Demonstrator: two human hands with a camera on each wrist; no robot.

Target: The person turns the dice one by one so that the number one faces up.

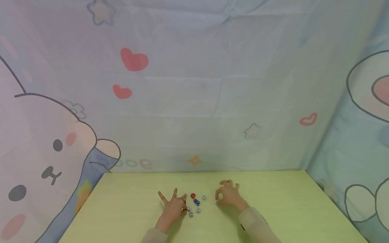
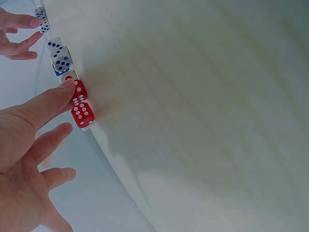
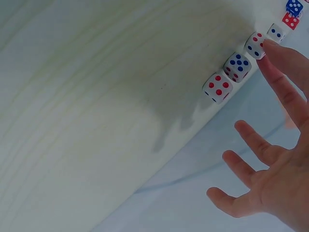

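In the head view my left hand (image 1: 174,208) is at the left side of a loose group of dice, its other fingers spread. Its thumb and index finger pinch a red die (image 2: 79,90); a second red die (image 2: 82,115) sits close beside it. To the right, apart from the group, my right hand (image 1: 230,196) pinches a white die (image 3: 255,45) with red and blue pips between thumb and index finger. Beside that die, in the right wrist view, are a white die with blue pips on top (image 3: 237,66) and one with red pips (image 3: 217,88).
Between the hands lie a red die (image 1: 192,195), blue dice (image 1: 197,203) and several white dice, including one (image 1: 204,197) at the group's right and one (image 1: 190,214) at its near side. The pale yellow table (image 1: 127,199) ends at a printed cloth backdrop (image 1: 188,101).
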